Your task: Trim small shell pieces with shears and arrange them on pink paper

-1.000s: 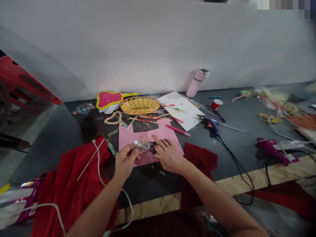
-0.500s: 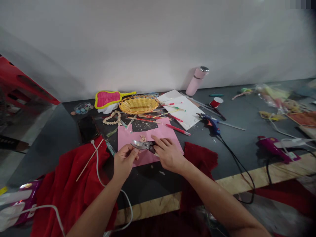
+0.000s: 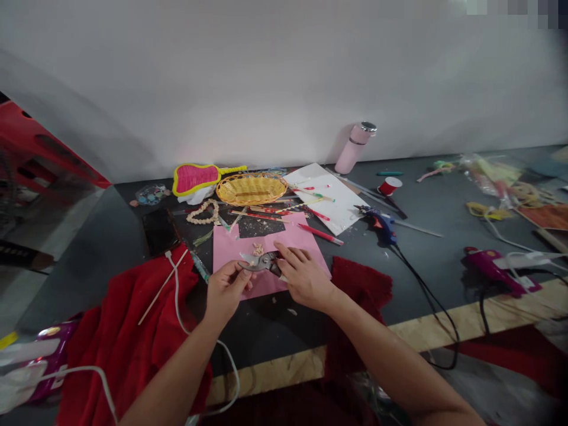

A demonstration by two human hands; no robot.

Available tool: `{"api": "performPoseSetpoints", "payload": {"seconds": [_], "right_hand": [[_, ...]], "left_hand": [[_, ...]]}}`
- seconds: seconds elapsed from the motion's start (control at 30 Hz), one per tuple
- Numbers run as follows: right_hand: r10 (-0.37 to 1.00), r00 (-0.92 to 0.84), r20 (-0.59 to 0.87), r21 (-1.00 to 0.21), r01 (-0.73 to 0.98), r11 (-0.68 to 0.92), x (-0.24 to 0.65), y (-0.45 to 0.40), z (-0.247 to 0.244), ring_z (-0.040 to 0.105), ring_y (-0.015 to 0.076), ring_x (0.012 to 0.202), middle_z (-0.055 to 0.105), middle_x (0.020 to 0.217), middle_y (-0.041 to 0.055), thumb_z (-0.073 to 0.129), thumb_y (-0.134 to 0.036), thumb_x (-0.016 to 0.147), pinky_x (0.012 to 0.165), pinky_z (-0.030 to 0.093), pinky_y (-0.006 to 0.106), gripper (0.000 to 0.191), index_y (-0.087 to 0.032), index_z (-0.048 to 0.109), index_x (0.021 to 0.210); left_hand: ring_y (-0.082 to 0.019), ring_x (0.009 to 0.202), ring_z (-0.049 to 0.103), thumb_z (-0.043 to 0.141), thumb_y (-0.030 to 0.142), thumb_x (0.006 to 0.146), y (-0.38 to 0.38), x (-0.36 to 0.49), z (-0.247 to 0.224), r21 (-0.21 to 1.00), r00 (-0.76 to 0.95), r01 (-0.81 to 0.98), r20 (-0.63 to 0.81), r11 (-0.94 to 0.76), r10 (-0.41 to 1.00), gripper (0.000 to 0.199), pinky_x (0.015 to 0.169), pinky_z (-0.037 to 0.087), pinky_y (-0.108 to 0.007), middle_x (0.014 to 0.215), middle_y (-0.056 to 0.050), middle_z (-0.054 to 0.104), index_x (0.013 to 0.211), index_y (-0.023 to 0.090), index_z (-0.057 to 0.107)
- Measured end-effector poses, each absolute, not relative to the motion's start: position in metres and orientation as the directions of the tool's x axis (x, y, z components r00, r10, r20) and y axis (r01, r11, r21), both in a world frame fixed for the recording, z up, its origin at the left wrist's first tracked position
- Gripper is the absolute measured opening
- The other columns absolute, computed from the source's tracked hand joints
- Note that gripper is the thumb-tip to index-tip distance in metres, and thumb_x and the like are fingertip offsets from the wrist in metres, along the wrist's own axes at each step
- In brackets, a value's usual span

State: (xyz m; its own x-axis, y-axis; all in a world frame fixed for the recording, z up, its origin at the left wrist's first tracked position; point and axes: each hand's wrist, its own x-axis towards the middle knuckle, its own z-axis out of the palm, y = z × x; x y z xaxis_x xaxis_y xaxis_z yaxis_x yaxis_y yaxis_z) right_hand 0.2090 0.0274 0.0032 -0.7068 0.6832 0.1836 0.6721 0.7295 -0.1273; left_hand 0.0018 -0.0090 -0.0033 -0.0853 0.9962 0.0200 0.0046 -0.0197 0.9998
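My right hand [image 3: 303, 277] grips the handles of a pair of metal cutters [image 3: 259, 261] over a pink paper sheet [image 3: 268, 251]. The blades point left toward my left hand [image 3: 225, 289], whose fingers are pinched on something small at the blade tips; I cannot make out what it is. A little heap of pale bits [image 3: 258, 249] lies on the pink sheet just beyond the cutters.
A yellow woven basket [image 3: 251, 189], a bead heart [image 3: 203, 212], coloured sticks and white paper [image 3: 331, 198] lie behind. A blue glue gun [image 3: 380, 225] and a purple one [image 3: 492, 267] with cables sit right. Red cloth [image 3: 133, 331] lies left, a pink bottle [image 3: 354, 148] by the wall.
Both hands stay nearly in place over the pink sheet. The cutters' blades sit slightly closer to my left fingers than one second ago.
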Motion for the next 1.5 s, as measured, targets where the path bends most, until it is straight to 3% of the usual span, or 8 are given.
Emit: {"api": "performPoseSetpoints", "payload": {"seconds": [0.27, 0.43, 0.7, 1.0, 1.27, 1.5], "right_hand": [[0.705, -0.687, 0.177, -0.18, 0.682, 0.709, 0.21, 0.029, 0.001, 0.043, 0.0297, 0.115, 0.033, 0.145, 0.0151, 0.047, -0.016, 0.081, 0.091, 0.037, 0.045, 0.032, -0.013, 0.054, 0.113], [0.742, -0.649, 0.168, -0.275, 0.692, 0.668, 0.208, 0.029, 0.001, 0.042, 0.0275, 0.115, 0.044, 0.135, 0.0175, 0.045, -0.021, 0.084, 0.093, 0.036, 0.043, 0.056, -0.01, 0.031, 0.137], [0.76, -0.646, 0.073, -0.262, 0.723, 0.639, 0.206, 0.026, 0.011, 0.042, 0.0258, 0.11, 0.048, 0.127, 0.013, 0.051, -0.014, 0.073, 0.092, 0.034, 0.04, 0.072, -0.015, 0.026, 0.141], [0.776, -0.63, 0.031, -0.236, 0.75, 0.619, 0.204, 0.024, 0.017, 0.047, 0.0256, 0.105, 0.051, 0.123, 0.0123, 0.055, -0.02, 0.075, 0.088, 0.037, 0.039, 0.07, -0.018, 0.027, 0.14], [0.788, -0.613, 0.055, -0.193, 0.768, 0.61, 0.204, 0.023, 0.021, 0.05, 0.0247, 0.102, 0.055, 0.117, 0.0102, 0.052, -0.026, 0.081, 0.083, 0.04, 0.039, 0.061, -0.02, 0.029, 0.137], [0.736, -0.666, 0.12, -0.117, 0.727, 0.677, 0.207, 0.026, 0.022, 0.046, 0.0257, 0.111, 0.049, 0.132, 0.0109, 0.058, -0.026, 0.078, 0.088, 0.038, 0.04, 0.072, -0.019, 0.024, 0.141]], "left_hand": [[-0.008, 0.053, 0.053, 0.063, 0.027, 0.08, -0.01, 0.003, -0.006, 0.999, -0.08, -0.035, -0.013, 0.01, 0.997, 0.014, 0.052, 0.042, -0.019, 0.065, 0.001, 0.062, 0.074, 0.015, 0.062], [-0.008, 0.052, 0.052, 0.063, 0.026, 0.08, -0.01, 0.003, -0.005, 0.998, -0.079, -0.069, -0.019, 0.013, 0.997, 0.013, 0.052, 0.042, -0.019, 0.063, 0.001, 0.061, 0.073, 0.015, 0.062], [-0.009, 0.053, 0.052, 0.063, 0.028, 0.079, -0.012, 0.005, -0.004, 0.998, -0.065, -0.059, -0.025, 0.021, 0.998, 0.015, 0.053, 0.042, -0.02, 0.065, 0.0, 0.062, 0.074, 0.014, 0.062], [-0.01, 0.055, 0.051, 0.064, 0.032, 0.078, -0.01, -0.001, -0.011, 0.997, -0.087, -0.04, -0.065, 0.062, 0.994, 0.017, 0.055, 0.042, -0.021, 0.062, 0.0, 0.061, 0.074, 0.015, 0.061], [-0.011, 0.052, 0.05, 0.072, 0.039, 0.068, -0.006, 0.001, -0.012, 0.998, -0.13, -0.027, -0.057, 0.054, 0.99, 0.027, 0.051, 0.042, -0.022, 0.062, -0.001, 0.061, 0.069, 0.014, 0.064], [-0.01, 0.054, 0.05, 0.072, 0.034, 0.069, -0.005, 0.0, -0.012, 0.992, -0.118, -0.116, -0.058, 0.044, 0.991, 0.023, 0.052, 0.042, -0.021, 0.063, 0.0, 0.06, 0.069, 0.014, 0.063]]}}
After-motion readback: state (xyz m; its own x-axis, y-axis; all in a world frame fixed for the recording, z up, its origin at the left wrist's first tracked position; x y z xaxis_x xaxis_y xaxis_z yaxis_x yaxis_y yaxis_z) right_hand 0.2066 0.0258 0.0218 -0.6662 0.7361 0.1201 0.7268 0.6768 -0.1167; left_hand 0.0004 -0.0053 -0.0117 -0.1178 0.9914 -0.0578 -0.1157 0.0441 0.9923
